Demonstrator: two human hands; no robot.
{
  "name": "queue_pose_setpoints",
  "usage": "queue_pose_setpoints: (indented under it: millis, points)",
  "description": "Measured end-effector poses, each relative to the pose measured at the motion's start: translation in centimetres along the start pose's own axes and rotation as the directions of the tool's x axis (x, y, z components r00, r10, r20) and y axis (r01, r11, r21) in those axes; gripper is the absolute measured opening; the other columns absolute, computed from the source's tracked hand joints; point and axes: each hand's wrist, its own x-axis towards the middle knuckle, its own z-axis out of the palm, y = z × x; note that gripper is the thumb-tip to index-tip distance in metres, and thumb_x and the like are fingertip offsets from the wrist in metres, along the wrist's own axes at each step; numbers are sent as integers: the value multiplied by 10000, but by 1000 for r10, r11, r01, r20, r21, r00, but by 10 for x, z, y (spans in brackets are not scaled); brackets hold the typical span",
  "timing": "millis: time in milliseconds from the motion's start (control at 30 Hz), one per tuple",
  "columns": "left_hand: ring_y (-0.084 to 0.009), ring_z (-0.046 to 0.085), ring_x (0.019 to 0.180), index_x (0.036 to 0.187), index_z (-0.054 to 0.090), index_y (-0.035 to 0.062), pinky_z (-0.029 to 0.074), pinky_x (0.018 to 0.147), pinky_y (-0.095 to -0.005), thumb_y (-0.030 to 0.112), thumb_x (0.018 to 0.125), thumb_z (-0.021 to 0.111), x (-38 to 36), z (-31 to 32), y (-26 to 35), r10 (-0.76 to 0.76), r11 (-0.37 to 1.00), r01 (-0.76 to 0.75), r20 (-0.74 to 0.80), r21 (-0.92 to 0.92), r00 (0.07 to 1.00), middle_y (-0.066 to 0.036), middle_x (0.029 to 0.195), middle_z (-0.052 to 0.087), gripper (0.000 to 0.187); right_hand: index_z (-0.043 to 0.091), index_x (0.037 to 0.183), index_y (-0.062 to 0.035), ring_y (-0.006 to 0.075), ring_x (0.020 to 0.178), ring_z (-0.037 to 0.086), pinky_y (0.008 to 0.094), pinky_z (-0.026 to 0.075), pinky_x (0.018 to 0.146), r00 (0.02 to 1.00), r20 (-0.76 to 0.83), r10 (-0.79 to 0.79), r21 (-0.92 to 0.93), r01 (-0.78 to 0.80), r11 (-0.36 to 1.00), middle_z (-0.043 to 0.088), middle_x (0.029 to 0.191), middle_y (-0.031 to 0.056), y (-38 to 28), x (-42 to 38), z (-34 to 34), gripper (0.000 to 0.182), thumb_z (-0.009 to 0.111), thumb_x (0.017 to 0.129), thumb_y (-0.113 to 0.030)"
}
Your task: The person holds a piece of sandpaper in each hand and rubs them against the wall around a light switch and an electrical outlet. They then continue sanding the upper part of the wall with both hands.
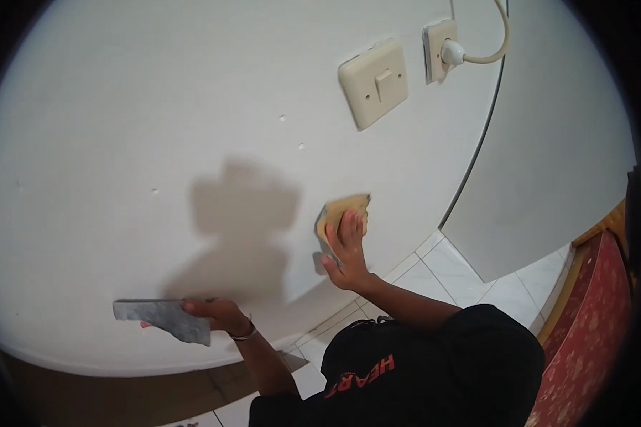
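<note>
My right hand (347,252) lies against the white wall (85,107), its fingers stretched over a tan sheet of sandpaper (342,208). That sheet is pressed to the wall, with a grey underside peeking out at its left edge. Lower left, my left hand (221,315) grips a flat, grey, mottled piece (167,320) with one straight edge and one ragged edge; its exact kind I cannot make out. A small bit of red shows just below it. Several small white spots mark the wall above my hands.
A cream light switch (374,84) sits on the wall at upper right. Beside it is a socket (440,51) with a white plug (452,53) and cable. A pale grey panel (548,142) stands to the right, above tiled floor (445,267) and red patterned fabric (584,341).
</note>
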Motion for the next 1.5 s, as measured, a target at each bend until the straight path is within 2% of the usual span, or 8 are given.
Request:
queue_pose_setpoints:
  millis: [367,433,567,833,1000,1200,1333,1500]
  points:
    - [-392,101,1366,1376,331,61,22,1087,-524,273,969,297,-9,-1,-16,233,960,-246,106,131,967,-245,1456,157,461,422,1244,59,205,1084,452,310,329,966,504,-370,781,678,-428,598,490,1190,144,-34,74,19,629,325,951,-489]
    - [-393,101,1366,1362,360,62,23,1086,-526,271,967,300,-7,-2,-16,230,963,-242,109,115,967,-254,1450,166,451,255,1406,-40,300,1376,119,448,-1,1103,999,13,51,-220,-47,974,176,1466,205,-51,-8,85,612,477,886,-274]
    - [-411,101,1360,1353,389,94,18,1074,-554,263,959,311,-10,-8,-19,241,962,-257,152,92,959,-290,1431,179,435,520,1271,-156,311,1341,243,487,66,1103,708,511,-487,-138,627,767,284,1425,190,-12,-59,50,455,533,821,-222]
    - [-445,128,1344,1354,382,89,69,1063,-574,213,925,384,-12,-3,-15,262,950,-280,133,139,956,-306,1418,203,446,477,1187,57,212,1000,530,316,407,866,407,-300,863,411,-761,502,559,1121,141,24,85,-25,496,397,955,-374]
    - [-425,160,1346,1358,355,45,84,1067,-562,224,944,348,-16,1,-12,195,945,-222,134,238,972,-272,1442,184,451,395,1354,-96,319,1367,174,472,91,1099,779,379,-500,-151,585,797,217,1460,183,-45,5,19,540,530,854,-250]
    - [-367,70,1376,1418,221,56,51,1083,-525,268,978,277,-44,11,-4,109,956,-137,118,261,987,-207,1488,54,491,287,1319,73,267,1119,486,334,400,931,759,-126,639,523,-497,693,452,1263,200,117,49,-72,608,446,928,-365]
    - [-327,89,1380,1394,252,0,56,1096,-479,319,983,292,-53,24,12,45,966,-40,-12,255,999,-190,1486,100,523,339,1261,103,272,1075,517,346,420,910,682,-505,529,82,-572,816,485,1211,218,104,95,-45,530,419,948,-317]
    - [-340,99,1374,1375,241,-53,103,1096,-476,343,980,289,-54,20,19,-24,969,21,8,246,1000,-218,1477,81,561,451,1309,-249,226,1282,360,491,251,1048,682,613,-400,101,434,895,418,1365,19,3,8,-25,561,585,767,-192]
